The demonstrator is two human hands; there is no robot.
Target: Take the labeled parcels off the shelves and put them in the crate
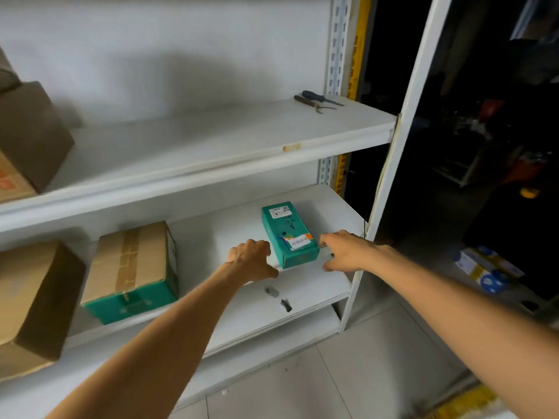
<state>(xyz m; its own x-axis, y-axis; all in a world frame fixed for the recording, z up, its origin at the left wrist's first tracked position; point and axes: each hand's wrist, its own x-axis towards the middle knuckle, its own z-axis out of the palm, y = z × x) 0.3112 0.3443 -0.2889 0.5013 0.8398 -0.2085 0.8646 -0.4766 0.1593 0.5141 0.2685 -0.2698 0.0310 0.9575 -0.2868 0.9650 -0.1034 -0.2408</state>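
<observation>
Bare hands (252, 258) (344, 252) beside rectangular teal parcel (289, 234)

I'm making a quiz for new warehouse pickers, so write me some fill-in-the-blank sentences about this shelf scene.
1. The teal box lies ___ the left hand and the right hand.
2. The two tools lie on the shelf ___ the teal box.
3. The taped carton stands to the teal box's ___.

Missing words: between; above; left.
</observation>
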